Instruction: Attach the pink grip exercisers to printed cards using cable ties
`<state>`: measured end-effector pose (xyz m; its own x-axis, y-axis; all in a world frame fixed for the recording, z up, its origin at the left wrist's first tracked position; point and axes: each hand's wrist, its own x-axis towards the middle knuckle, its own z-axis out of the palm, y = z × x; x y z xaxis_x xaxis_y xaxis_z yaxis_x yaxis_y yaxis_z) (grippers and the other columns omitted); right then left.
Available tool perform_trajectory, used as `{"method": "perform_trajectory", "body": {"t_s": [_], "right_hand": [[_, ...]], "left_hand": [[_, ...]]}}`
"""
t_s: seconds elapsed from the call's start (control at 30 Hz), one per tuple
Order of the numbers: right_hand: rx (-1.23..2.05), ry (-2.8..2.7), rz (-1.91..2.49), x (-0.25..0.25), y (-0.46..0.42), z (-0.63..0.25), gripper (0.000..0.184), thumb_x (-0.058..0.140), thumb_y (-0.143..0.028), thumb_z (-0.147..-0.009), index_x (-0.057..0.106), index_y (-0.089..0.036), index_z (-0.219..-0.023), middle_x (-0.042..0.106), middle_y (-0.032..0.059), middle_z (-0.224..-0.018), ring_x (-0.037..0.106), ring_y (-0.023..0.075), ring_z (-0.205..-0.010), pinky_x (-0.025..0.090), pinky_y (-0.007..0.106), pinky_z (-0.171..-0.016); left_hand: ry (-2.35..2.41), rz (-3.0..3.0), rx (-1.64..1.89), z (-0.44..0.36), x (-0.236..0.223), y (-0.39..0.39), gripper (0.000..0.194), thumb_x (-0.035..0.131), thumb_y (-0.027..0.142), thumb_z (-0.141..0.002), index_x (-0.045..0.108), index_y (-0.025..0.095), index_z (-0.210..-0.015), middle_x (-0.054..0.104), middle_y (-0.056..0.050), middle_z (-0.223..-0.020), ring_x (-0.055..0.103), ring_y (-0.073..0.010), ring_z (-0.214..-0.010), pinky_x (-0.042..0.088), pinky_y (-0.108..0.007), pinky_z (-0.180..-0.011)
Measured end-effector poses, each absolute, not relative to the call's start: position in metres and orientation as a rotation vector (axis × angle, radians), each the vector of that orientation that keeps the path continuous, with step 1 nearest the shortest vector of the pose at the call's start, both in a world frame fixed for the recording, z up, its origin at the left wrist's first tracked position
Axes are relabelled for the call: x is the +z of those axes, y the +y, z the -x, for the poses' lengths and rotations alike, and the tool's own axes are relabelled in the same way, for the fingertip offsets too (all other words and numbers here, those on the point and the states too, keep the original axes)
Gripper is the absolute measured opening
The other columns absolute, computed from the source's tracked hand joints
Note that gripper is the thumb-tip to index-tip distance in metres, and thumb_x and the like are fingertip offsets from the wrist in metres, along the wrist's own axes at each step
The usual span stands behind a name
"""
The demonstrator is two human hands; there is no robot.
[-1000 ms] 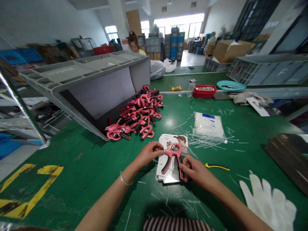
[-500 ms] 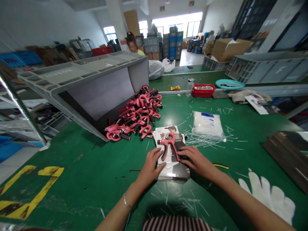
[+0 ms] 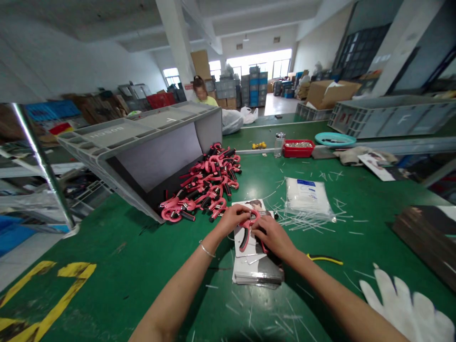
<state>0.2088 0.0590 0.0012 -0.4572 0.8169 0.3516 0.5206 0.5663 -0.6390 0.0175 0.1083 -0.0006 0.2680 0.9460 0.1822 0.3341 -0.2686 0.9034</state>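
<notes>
A pink and black hand grip strengthener (image 3: 244,241) lies on a stack of printed cards (image 3: 258,274) in front of me. My left hand (image 3: 232,220) pinches its upper left part. My right hand (image 3: 272,234) closes over its right side, just below the curved top, with the fingers bent. The two hands nearly meet, and their fingers hide much of the strengthener's middle. What else the fingertips may hold is too small to make out. To the left, a heap of similar grip strengtheners (image 3: 210,183) spills from a tipped grey crate (image 3: 142,126).
Right of the cards are loose white plastic ties (image 3: 302,221) and a clear bag (image 3: 308,197). Yellow-handled pliers (image 3: 326,259) and a white glove (image 3: 406,304) lie near my right arm. A red tray (image 3: 298,149) and glass jar (image 3: 279,145) stand behind. A person (image 3: 204,92) is beyond the crate.
Both hands have moved up from the strengthener's handles to its upper part and closed on it. The camera view has tilted upward.
</notes>
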Motion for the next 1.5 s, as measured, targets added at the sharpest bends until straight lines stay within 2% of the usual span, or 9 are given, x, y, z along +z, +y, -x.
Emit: {"method": "perform_trajectory", "body": {"t_s": [0.1, 0.27, 0.43, 0.6, 1.27, 1.5], "right_hand": [[0.633, -2.052, 1.057, -0.003, 0.062, -0.207, 0.008, 0.062, -0.025, -0.091, 0.069, -0.024, -0.086, 0.063, 0.0041, -0.099, 0.056, 0.0218, -0.1, 0.043, 0.038, -0.091], [0.711, -1.831, 1.104, -0.009, 0.071, -0.204, 0.012, 0.061, -0.029, -0.091, 0.07, -0.025, -0.084, 0.061, 0.0049, -0.117, 0.052, 0.0242, -0.116, 0.036, 0.045, -0.102], [0.694, -1.916, 1.114, -0.012, 0.07, -0.203, 0.017, 0.057, -0.033, -0.092, 0.07, -0.025, -0.084, 0.054, 0.0039, -0.137, 0.044, 0.0271, -0.128, 0.028, 0.049, -0.107], [0.684, -1.99, 1.117, -0.012, 0.069, -0.203, 0.017, 0.058, -0.033, -0.092, 0.069, -0.024, -0.083, 0.047, 0.0037, -0.146, 0.039, 0.0277, -0.133, 0.026, 0.051, -0.109], [0.658, -2.0, 1.095, -0.009, 0.068, -0.202, 0.016, 0.057, -0.03, -0.092, 0.068, -0.023, -0.083, 0.05, 0.0041, -0.142, 0.041, 0.027, -0.131, 0.029, 0.05, -0.106], [0.711, -1.928, 1.143, -0.011, 0.075, -0.199, 0.021, 0.057, -0.033, -0.092, 0.068, -0.023, -0.078, 0.056, 0.0058, -0.134, 0.046, 0.027, -0.127, 0.031, 0.049, -0.105]], "left_hand": [[1.119, -1.753, 1.001, -0.017, -0.01, 0.106, 0.019, 0.069, 0.029, -0.082, 0.075, 0.016, -0.093, 0.072, -0.008, -0.094, 0.066, -0.0204, -0.088, 0.051, -0.032, -0.081], [1.124, -1.786, 1.1, -0.014, -0.013, 0.095, 0.012, 0.069, 0.027, -0.083, 0.075, 0.019, -0.089, 0.069, -0.007, -0.095, 0.063, -0.0202, -0.094, 0.048, -0.034, -0.09], [1.144, -1.77, 1.155, -0.017, -0.013, 0.09, 0.011, 0.067, 0.023, -0.084, 0.075, 0.019, -0.089, 0.067, -0.007, -0.095, 0.063, -0.0191, -0.093, 0.047, -0.033, -0.089], [1.125, -1.736, 1.175, -0.019, -0.016, 0.089, 0.013, 0.066, 0.023, -0.085, 0.076, 0.02, -0.094, 0.065, -0.006, -0.097, 0.062, -0.019, -0.095, 0.047, -0.033, -0.091], [1.144, -1.756, 1.214, -0.021, -0.018, 0.084, 0.013, 0.065, 0.022, -0.086, 0.076, 0.02, -0.093, 0.066, -0.006, -0.096, 0.062, -0.0187, -0.095, 0.048, -0.034, -0.09], [1.052, -1.827, 1.07, -0.013, -0.011, 0.082, 0.016, 0.062, 0.028, -0.089, 0.074, 0.021, -0.097, 0.069, -0.006, -0.103, 0.06, -0.0208, -0.103, 0.043, -0.036, -0.097]]}}
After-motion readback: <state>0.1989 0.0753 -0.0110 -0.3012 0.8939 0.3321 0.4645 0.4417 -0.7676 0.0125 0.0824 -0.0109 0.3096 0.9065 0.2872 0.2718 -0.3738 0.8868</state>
